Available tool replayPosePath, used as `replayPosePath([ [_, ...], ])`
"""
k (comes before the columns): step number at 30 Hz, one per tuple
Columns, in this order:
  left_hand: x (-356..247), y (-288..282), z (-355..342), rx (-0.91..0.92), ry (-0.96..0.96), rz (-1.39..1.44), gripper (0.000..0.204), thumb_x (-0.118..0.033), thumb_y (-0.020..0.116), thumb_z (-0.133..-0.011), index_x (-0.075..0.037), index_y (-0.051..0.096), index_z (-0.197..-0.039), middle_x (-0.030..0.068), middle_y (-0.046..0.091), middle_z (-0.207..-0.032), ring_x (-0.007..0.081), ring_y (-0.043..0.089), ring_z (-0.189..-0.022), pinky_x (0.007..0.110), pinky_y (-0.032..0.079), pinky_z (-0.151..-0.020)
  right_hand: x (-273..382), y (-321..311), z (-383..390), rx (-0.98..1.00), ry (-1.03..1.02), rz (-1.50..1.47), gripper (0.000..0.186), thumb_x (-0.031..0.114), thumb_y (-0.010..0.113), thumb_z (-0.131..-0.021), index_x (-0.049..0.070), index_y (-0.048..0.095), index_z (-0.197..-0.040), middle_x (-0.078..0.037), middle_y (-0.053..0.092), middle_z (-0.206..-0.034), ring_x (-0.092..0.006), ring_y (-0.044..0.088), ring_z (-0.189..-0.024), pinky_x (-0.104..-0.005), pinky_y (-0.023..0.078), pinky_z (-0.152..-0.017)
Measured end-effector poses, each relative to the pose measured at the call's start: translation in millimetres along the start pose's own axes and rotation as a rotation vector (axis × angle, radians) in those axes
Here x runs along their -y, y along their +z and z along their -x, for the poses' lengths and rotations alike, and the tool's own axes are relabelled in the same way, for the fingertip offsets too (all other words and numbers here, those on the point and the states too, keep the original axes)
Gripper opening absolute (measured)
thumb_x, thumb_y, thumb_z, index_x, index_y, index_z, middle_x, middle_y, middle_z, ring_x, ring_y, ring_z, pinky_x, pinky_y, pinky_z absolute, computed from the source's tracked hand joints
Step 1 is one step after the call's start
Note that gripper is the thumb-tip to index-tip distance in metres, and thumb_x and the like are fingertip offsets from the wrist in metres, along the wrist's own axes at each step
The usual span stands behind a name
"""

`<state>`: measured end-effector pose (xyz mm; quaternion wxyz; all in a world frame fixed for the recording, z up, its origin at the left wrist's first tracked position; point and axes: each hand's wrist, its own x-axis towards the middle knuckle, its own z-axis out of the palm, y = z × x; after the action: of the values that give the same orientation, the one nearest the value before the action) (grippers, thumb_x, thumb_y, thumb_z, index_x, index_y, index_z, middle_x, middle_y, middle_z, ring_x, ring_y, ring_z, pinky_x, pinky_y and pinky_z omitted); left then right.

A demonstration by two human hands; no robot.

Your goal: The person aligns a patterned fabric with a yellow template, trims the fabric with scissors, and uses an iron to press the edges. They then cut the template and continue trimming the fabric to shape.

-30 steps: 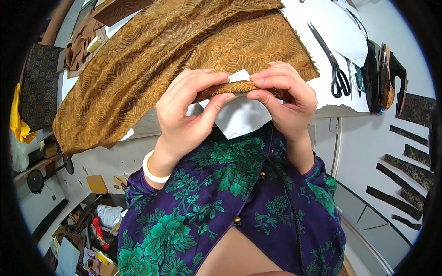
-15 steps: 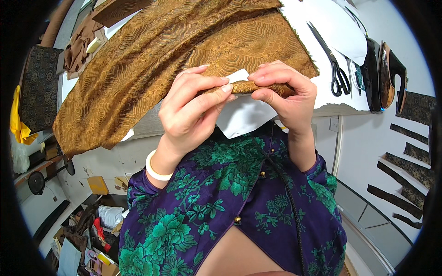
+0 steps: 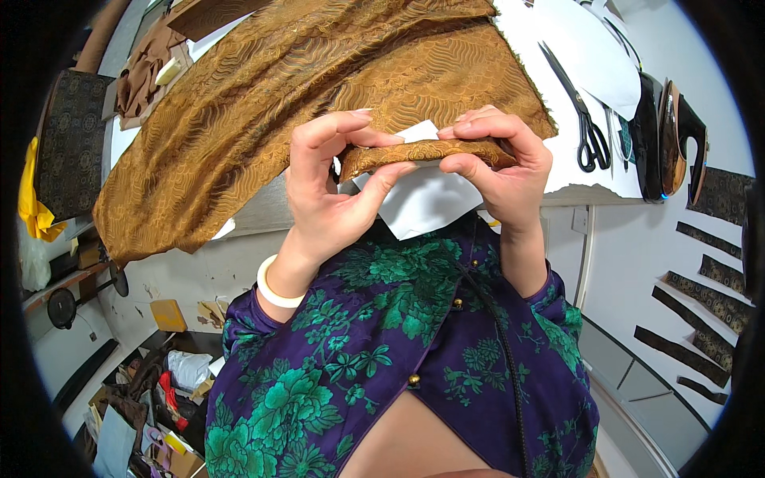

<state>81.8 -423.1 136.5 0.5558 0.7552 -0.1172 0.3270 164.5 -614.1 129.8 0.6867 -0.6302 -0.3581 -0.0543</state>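
Note:
My left hand (image 3: 335,187) and my right hand (image 3: 510,175) pinch a folded strip of gold-brown brocade (image 3: 426,155) between fingertips and thumbs, one at either end, above the table's front edge. A white paper piece (image 3: 422,195) hangs below the strip and sticks up behind it. A cream band circles my left wrist. A large wrinkled sheet of the same brocade (image 3: 239,119) lies just beyond my hands.
Black scissors (image 3: 590,139) lie at right on white paper (image 3: 590,40), beside an iron (image 3: 669,135). Patterned dark strips (image 3: 685,342) hang at far right. Brown cloth (image 3: 143,88) lies at back left, a yellow cloth (image 3: 36,207) at far left, clutter (image 3: 159,406) lower left.
Half a second ago my left fingers covered the strip's left end; now they have lifted and spread along it, showing that end, with the thumb below. My left hand has shifted slightly right.

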Motion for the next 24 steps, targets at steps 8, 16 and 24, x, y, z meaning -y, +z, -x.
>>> replayPosePath([
  [8, 0.0, -6.8, -10.6, 0.192, 0.095, -0.204, 0.03, -0.003, 0.081, -0.072, -0.011, 0.078, -0.101, 0.0023, 0.062, -0.077, 0.0218, 0.064, -0.077, 0.047, 0.049, -0.094, 6.4, 4.9, 5.3, -0.064, 0.132, -0.118, 0.039, -0.002, 0.085, -0.074, -0.001, 0.06, -0.104, -0.012, 0.072, -0.097, -0.0177, 0.071, -0.097, -0.0291, 0.057, -0.085],
  [16, 4.6, -5.2, -10.9, 0.173, 0.104, -0.146, 0.031, -0.002, 0.08, -0.072, -0.009, 0.078, -0.103, 0.0042, 0.067, -0.081, 0.0199, 0.063, -0.075, 0.047, 0.049, -0.095, -11.9, -1.8, 6.6, 0.03, -0.023, -0.088, 0.039, -0.003, 0.085, -0.073, 0.0, 0.061, -0.102, -0.01, 0.071, -0.096, -0.0183, 0.071, -0.097, -0.0286, 0.056, -0.084],
  [24, 5.9, -3.7, -6.4, 0.106, 0.019, -0.073, 0.039, 0.0, 0.081, -0.075, -0.001, 0.064, -0.111, 0.0086, 0.072, -0.088, 0.0212, 0.069, -0.086, 0.046, 0.045, -0.103, -6.1, 1.0, 10.4, -0.052, 0.179, -0.267, 0.039, -0.003, 0.084, -0.074, 0.001, 0.059, -0.103, -0.009, 0.07, -0.097, -0.0208, 0.071, -0.099, -0.0302, 0.057, -0.084],
])
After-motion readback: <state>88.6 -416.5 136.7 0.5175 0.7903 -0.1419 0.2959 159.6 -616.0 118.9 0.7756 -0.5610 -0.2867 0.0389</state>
